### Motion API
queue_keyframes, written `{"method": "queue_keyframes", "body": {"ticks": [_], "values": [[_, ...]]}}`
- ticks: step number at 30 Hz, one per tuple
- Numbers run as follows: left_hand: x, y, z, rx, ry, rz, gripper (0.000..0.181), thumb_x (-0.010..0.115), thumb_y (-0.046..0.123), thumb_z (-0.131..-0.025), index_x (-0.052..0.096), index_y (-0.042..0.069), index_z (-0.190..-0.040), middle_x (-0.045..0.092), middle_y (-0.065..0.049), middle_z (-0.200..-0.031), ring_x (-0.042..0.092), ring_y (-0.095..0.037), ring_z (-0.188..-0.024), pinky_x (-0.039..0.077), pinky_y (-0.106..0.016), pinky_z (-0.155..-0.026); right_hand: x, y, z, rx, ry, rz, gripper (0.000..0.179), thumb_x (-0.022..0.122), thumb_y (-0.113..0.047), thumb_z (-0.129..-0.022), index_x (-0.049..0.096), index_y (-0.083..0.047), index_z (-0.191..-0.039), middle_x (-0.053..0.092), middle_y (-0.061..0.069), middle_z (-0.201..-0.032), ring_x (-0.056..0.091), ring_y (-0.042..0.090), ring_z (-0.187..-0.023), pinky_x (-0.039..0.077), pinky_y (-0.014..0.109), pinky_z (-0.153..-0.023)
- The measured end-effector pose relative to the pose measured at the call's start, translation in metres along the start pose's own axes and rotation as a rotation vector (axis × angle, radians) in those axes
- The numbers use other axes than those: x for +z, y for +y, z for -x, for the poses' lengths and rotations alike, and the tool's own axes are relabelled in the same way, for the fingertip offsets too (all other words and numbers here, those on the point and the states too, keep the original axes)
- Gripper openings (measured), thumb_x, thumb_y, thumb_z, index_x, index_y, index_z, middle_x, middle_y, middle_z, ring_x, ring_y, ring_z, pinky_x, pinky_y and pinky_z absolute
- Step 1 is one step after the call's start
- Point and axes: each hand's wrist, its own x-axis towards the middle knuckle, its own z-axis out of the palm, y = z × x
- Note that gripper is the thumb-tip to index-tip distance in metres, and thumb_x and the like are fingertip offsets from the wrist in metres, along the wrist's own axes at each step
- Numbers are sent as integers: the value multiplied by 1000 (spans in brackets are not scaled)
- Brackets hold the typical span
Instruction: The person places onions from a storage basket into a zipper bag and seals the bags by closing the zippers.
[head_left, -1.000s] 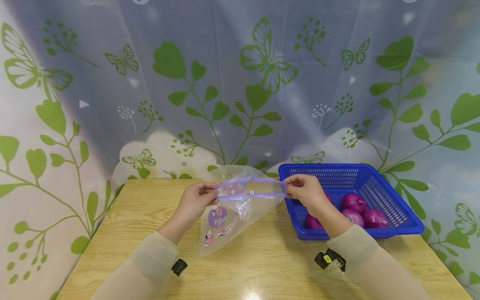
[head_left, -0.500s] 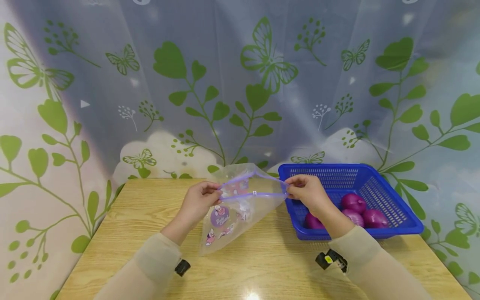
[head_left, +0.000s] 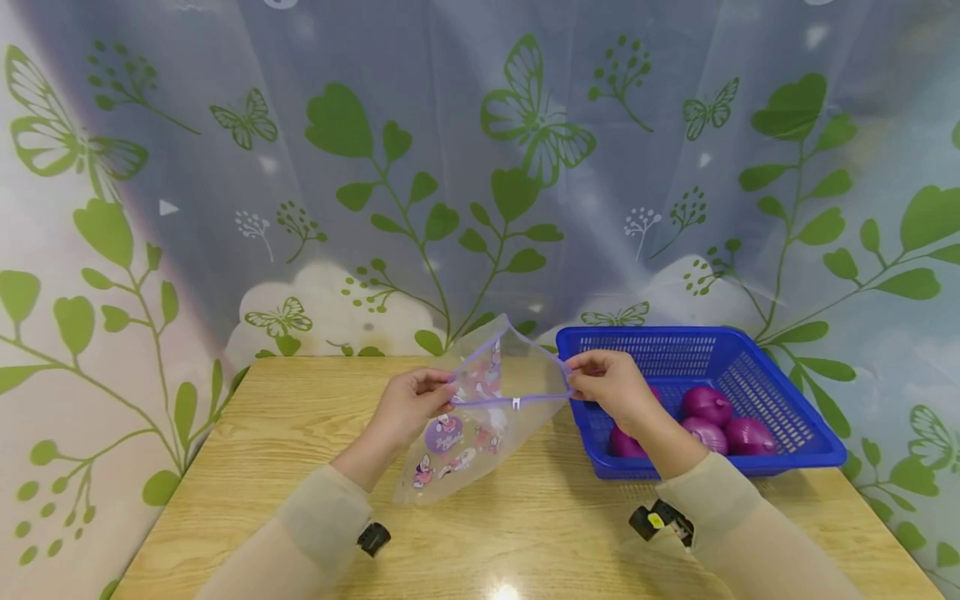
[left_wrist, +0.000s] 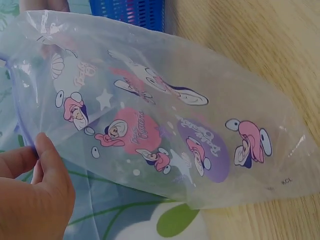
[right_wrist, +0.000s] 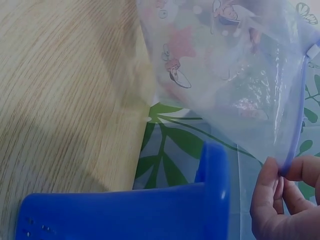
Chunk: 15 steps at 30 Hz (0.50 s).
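Observation:
A see-through zipper bag (head_left: 480, 446) with pink and purple cartoon prints hangs between my hands above the table. Its purple zipper edge is spread into a wide mouth, and a small white slider sits on the near side. My left hand (head_left: 408, 406) pinches the left end of that edge between thumb and fingers. At the right end, my right hand (head_left: 611, 387) pinches the edge beside the basket's left rim. In the left wrist view the bag (left_wrist: 165, 115) shows its printed side. The right wrist view has the right fingertips (right_wrist: 270, 175) on the bag's corner.
A blue plastic basket (head_left: 810, 425) stands on the right of the wooden table (head_left: 300, 408), holding several purple onions (head_left: 707, 406). My right forearm passes in front of part of it. A patterned curtain (head_left: 450, 167) hangs behind the table.
The bag's mouth has spread wider, its far edge rising into a peak. My left hand has shifted slightly right and down; the right hand has barely moved.

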Motion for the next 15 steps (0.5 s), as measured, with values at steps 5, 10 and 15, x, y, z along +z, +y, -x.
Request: {"method": "queue_keyframes", "body": {"ticks": [5, 10, 15], "values": [[3, 1, 1, -39, -4, 46, 24, 61, 0, -98, 61, -11, -120, 65, -16, -102, 65, -13, -82, 59, -25, -79, 1, 0, 0, -2, 0, -6, 24, 64, 3, -94, 64, 13, -115, 64, 11, -94, 65, 14, -81, 61, 32, -77], [6, 1, -1, -71, -37, 94, 26, 60, -1, -99, 59, -10, -123, 64, -14, -104, 65, -13, -86, 58, -25, -82, 2, 2, 1, -10, -1, -25, 25, 65, 5, -92, 63, 15, -115, 64, 11, -93, 65, 13, -80, 60, 29, -74], [9, -2, -2, -79, -85, 115, 27, 59, -1, -99, 57, -12, -124, 62, -11, -102, 64, -13, -86, 58, -24, -82, 4, 1, 1, -25, -9, -53, 25, 64, 6, -92, 62, 16, -115, 64, 12, -92, 65, 13, -80, 59, 27, -73]]}}
